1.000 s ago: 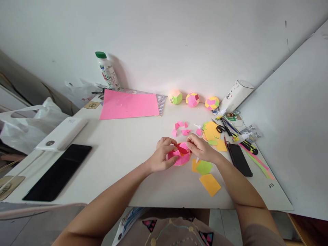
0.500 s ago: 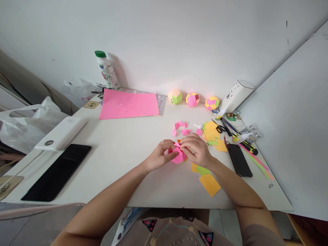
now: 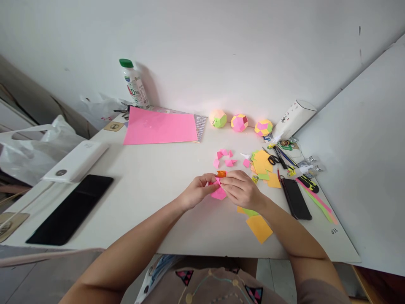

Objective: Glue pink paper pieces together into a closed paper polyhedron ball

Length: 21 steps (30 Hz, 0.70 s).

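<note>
Between my two hands is a folded paper model (image 3: 219, 194), mostly pink with an orange part (image 3: 221, 173) at its far side. My left hand (image 3: 199, 191) grips its left side, thumb across the near face. With fingers pinched together, my right hand (image 3: 239, 188) holds its upper right edge and covers part of it. Several small folded pink paper pieces (image 3: 223, 152) lie just beyond my hands. Orange and green paper squares (image 3: 259, 228) are below my right wrist.
Three paper balls (image 3: 239, 123) stand along the wall. A pink sheet (image 3: 161, 126) and a bottle (image 3: 135, 86) are back left. Coloured paper (image 3: 261, 161), scissors (image 3: 273, 159) and a black phone (image 3: 296, 198) lie right. A dark tablet-like slab (image 3: 71, 210) and white power bank (image 3: 76, 164) are left.
The paper model has turned in my hands, so more of its orange part shows at the far side. My right fingers have shifted down and closed over its right edge.
</note>
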### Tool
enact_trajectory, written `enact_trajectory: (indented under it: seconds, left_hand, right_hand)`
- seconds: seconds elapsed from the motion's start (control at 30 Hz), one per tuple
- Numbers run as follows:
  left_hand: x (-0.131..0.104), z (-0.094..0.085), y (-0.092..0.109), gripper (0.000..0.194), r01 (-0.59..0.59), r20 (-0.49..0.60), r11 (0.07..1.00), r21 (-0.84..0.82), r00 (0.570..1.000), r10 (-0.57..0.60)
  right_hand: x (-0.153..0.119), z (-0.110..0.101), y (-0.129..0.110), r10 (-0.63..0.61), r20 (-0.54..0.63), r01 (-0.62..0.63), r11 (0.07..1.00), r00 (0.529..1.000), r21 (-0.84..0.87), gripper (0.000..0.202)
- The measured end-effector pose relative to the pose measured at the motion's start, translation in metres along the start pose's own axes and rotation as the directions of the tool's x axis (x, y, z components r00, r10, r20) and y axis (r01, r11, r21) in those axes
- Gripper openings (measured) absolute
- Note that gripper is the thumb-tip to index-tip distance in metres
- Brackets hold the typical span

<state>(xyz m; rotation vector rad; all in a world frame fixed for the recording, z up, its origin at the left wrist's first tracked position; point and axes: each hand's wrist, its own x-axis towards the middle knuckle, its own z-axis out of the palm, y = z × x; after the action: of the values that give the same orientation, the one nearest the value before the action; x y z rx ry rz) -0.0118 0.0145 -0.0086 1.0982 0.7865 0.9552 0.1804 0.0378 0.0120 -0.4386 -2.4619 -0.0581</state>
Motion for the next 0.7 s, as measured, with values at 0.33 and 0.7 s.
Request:
enact_trajectory:
  seconds: [0.33, 0.7]
  left_hand:
    - [-0.0002, 0.0039, -0.0003, 0.021, 0.025, 0.01, 0.997, -0.076, 1.0, -0.024]
    - [0.0004, 0.0042, -0.0011, 0.021, 0.052, -0.038, 0.995, -0.087, 0.998, -0.056]
  right_hand:
    - [0.006, -0.0079, -0.0035, -0.069, 0.064, 0.074, 0.994, 0.996, -0.086, 0.028]
    - [0.0056, -0.0097, -0.0027, -0.116, 0.063, 0.12, 0.99, 0.991, -0.077, 0.026]
